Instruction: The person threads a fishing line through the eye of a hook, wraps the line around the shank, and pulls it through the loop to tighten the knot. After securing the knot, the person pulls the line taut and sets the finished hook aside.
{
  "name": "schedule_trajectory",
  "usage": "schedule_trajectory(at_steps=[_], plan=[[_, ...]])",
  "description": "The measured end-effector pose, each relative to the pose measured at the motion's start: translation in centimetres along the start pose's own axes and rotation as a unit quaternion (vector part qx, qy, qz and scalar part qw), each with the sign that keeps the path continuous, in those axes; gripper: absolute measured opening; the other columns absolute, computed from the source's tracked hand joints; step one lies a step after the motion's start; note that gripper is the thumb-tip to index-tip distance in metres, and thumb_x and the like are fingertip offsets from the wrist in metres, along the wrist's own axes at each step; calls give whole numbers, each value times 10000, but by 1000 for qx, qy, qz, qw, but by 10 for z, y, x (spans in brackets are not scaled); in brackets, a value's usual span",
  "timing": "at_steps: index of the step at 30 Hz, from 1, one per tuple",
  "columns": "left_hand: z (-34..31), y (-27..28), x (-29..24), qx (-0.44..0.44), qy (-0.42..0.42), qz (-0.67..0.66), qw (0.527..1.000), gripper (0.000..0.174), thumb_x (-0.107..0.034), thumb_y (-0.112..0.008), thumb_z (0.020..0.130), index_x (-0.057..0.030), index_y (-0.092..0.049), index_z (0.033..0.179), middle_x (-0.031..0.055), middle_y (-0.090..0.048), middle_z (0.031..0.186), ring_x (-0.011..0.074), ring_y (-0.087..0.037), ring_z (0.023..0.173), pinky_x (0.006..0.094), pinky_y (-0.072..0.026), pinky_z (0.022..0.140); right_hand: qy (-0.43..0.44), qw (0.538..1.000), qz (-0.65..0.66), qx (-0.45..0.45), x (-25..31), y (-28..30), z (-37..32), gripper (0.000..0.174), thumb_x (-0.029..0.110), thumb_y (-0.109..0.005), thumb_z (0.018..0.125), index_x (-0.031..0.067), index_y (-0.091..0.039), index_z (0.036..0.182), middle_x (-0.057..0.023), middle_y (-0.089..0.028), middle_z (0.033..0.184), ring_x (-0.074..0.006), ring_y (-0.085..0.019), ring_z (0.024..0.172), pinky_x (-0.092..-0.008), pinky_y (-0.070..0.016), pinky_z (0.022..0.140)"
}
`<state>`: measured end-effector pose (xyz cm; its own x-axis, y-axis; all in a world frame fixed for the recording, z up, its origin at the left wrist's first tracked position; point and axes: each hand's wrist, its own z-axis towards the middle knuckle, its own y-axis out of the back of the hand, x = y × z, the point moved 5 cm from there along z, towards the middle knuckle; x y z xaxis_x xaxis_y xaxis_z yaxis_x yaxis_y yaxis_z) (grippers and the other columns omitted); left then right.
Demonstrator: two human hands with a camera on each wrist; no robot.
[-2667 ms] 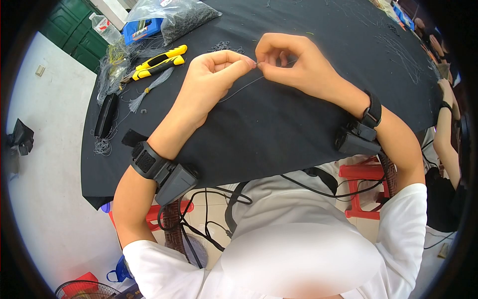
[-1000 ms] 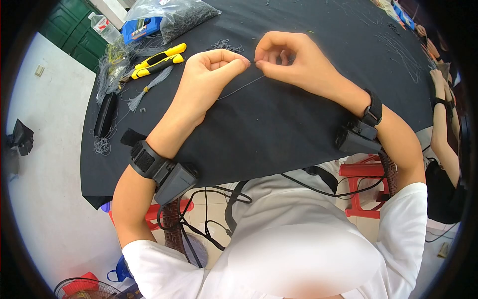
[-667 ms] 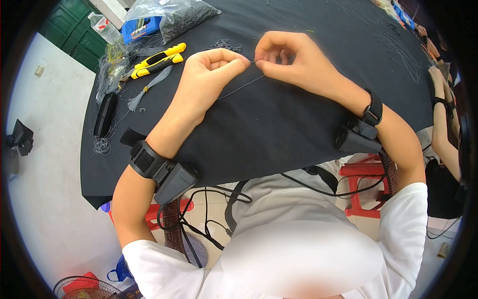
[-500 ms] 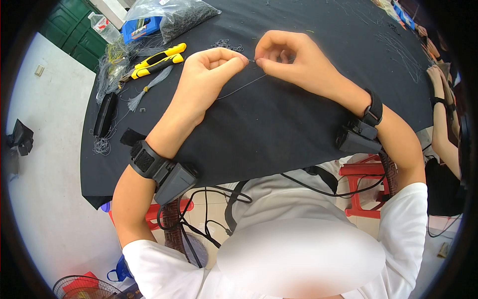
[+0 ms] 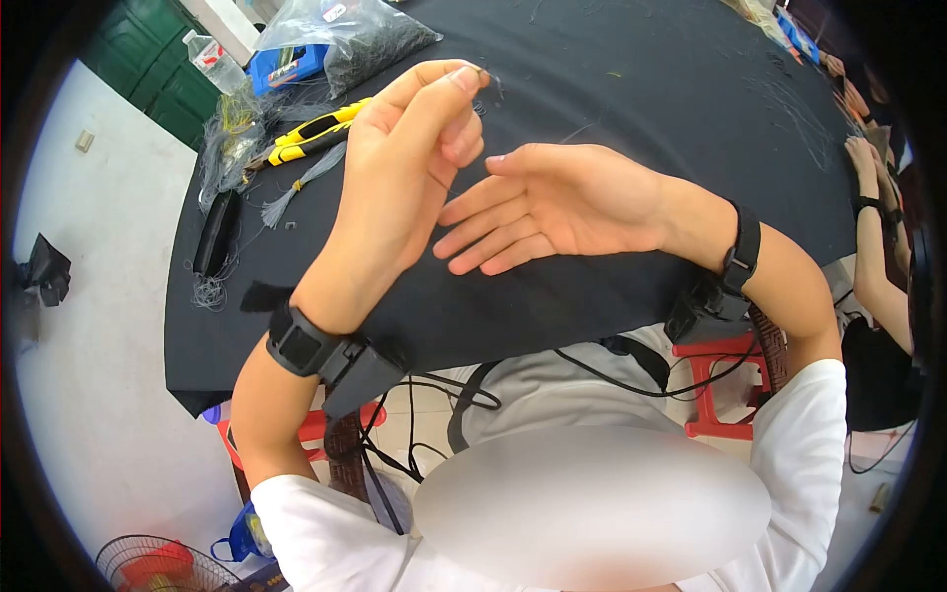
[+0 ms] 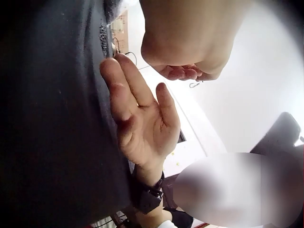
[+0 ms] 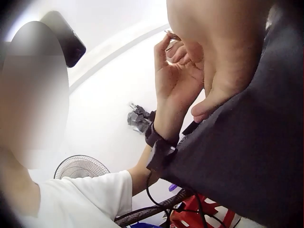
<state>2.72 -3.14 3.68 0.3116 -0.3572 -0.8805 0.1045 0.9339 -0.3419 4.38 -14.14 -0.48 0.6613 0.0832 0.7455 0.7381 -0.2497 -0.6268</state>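
The left hand [image 5: 404,148] is raised over the black cloth, thumb and forefinger pinching a small dark piece of thin line [image 5: 497,83] that sticks out past the fingertips. In the left wrist view a small curled end [image 6: 194,85] shows beside that hand's fingers. Palm up, the right hand [image 5: 562,212] has its fingers spread and holds nothing; it lies just right of and below the left hand, apart from it. The left wrist view shows the right hand [image 6: 142,114] open too.
On the black-covered table [image 5: 552,316], yellow-black pliers [image 5: 314,136], a tied line bundle [image 5: 296,187], a black case [image 5: 215,233] and a plastic bag of dark pieces [image 5: 370,49] lie left and back. A bottle [image 5: 212,61] stands behind. Loose lines [image 5: 799,118] lie at right.
The hands, fingertip to fingertip before, have parted. The left hand has risen with the line piece; the right hand has let go, moved down and opened palm up.
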Motion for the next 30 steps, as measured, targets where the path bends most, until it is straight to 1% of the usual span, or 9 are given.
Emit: schedule_trajectory(at_steps=[3,7,11,15,18,22,25,29,30], plan=[[-8,-12,-3,40,14,10,999,158,-133,-560,861,8,-585,929,-30,-479,630,31,-400,575,188,-325,524,101,995,-3,18,6,-4,-2,385,278,-419,928,-42,-528,1112,-160,-588,1097,-228,-535,1067,-344,-412,922],[-9,-16,0,50,8,47,998,152,-125,-569,857,11,-588,922,-34,-512,640,21,-390,548,184,-308,509,190,975,-68,-98,22,23,-1,288,260,-422,928,34,-569,1028,-92,-595,1100,-184,-547,1016,-281,-417,818],[-4,-2,11,34,31,82,996,157,-142,-585,851,3,-600,908,-43,-506,623,18,-385,546,177,-294,505,233,952,-85,-181,47,44,-11,366,254,-313,965,-11,-512,1119,-137,-587,1108,-196,-549,1048,-288,-430,861],[-3,6,25,0,103,149,983,168,-176,-561,864,-21,-594,918,-69,-380,584,24,-319,519,186,-253,505,265,917,-159,-254,73,75,-25,386,286,-342,960,9,-495,1181,-120,-561,1143,-168,-532,1047,-268,-419,865],[-4,8,29,10,135,164,977,168,-180,-569,862,-21,-598,903,-72,-389,588,21,-321,516,181,-250,499,275,899,-139,-311,78,97,-31,373,278,-339,959,14,-508,1160,-105,-559,1111,-165,-522,1042,-268,-416,850],[-4,5,27,31,130,193,972,140,-162,-579,857,-27,-599,888,-64,-445,622,14,-350,531,173,-258,497,299,879,-73,-365,78,100,-33,303,264,-359,947,33,-552,983,-35,-531,859,-132,-502,817,-253,-405,743],[-2,3,16,39,37,233,971,103,-119,-611,825,-21,-603,857,-60,-517,648,1,-389,546,157,-278,492,325,886,-181,-277,87,86,-31,286,254,-379,926,85,-469,713,14,-396,656,-103,-395,628,-240,-354,620],[3,5,-9,61,-113,365,922,53,-65,-639,771,-40,-619,813,-52,-568,703,8,-449,574,157,-296,488,365,789,-468,-157,82,30,-28,361,286,-360,910,122,-255,606,29,-244,576,-93,-265,526,-242,-257,505],[2,3,-15,62,-146,408,899,53,-59,-645,754,-50,-624,801,-46,-573,720,16,-462,585,161,-299,485,340,808,-464,-129,76,27,-26,354,292,-358,904,111,-274,612,31,-252,583,-90,-252,531,-245,-247,497]])
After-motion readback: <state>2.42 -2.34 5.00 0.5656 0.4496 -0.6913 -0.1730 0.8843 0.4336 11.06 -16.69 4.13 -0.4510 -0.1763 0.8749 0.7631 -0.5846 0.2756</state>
